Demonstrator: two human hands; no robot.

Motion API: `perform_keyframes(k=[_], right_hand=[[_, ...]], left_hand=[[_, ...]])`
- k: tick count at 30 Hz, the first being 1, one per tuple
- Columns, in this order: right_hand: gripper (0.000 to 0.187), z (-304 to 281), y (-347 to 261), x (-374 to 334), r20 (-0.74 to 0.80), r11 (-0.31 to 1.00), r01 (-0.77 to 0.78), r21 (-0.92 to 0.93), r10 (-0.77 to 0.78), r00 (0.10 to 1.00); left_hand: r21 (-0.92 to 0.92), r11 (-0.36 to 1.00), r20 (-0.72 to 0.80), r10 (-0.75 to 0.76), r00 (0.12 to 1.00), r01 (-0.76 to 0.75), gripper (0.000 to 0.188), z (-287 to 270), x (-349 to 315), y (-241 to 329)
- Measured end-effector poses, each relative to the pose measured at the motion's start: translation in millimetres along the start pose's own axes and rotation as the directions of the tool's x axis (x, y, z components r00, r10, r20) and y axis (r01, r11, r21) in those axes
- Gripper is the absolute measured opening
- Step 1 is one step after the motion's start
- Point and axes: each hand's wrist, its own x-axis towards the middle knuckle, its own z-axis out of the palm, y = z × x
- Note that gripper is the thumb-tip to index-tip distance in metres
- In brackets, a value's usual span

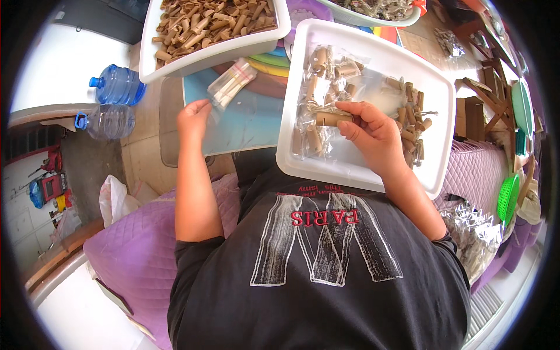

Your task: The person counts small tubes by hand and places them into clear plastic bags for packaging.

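My right hand (372, 129) is over the white tray (449, 134), thumb and fingers closed on a short brown tube (333, 119). Brown tubes in clear wrappers (318, 90) lie in the tray's left part. On its right side is a pile of more brown tubes (413, 111), some with shiny plastic about them. My left hand (194, 111) is left of the tray, fingertips pinched together. Clear plastic shows beside those fingertips, but what they hold, if anything, I cannot make out. A packet of clear plastic sleeves (233, 83) lies just beyond it on the blue tabletop (256, 119).
A white bin (280, 38) full of loose brown pieces stands at the far left of the table. Behind the tray is another tub (402, 22) of wrapped pieces. Blue water bottles (119, 84) stand at left. Purple quilted covers (134, 268) and a green basket (507, 197) lie around me.
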Motion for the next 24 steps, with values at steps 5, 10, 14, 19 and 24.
perform_keyframes(k=[5, 10, 14, 19, 24], right_hand=[[0.031, -0.9, -1.8, 1.2, 0.069, 0.994, 0.067, -0.083, -0.061, 0.996], [0.033, 1.3, -7.4, 2.1, 0.066, 0.992, 0.12, -0.032, -0.118, 0.991], [0.032, 4.4, -18.4, 4.8, 0.003, 0.971, 0.227, -0.069, -0.227, 0.974], [0.032, 0.7, -30.3, 5.9, 0.05, 0.911, 0.346, -0.225, -0.343, 0.938], [0.03, -5.4, -36.4, 6.0, 0.106, 0.868, 0.367, -0.334, -0.352, 0.93]], left_hand=[[-0.274, 0.961, -0.07, -0.054, 0.996, 0.033, 0.022, 1.3, -40.7, 35.6], [-0.378, 0.925, 0.135, 0.029, 0.99, 0.025, 0.015, 18.4, -99.8, 111.1], [-0.395, 0.919, 0.303, 0.113, 0.946, 0.017, 0.016, 34.8, -125.3, 140.4], [-0.394, 0.917, 0.347, 0.087, 0.934, 0.061, 0.017, 41.9, -133.6, 148.6], [-0.349, 0.936, 0.372, 0.183, 0.91, -0.045, 0.015, 45.3, -137.0, 151.7]])
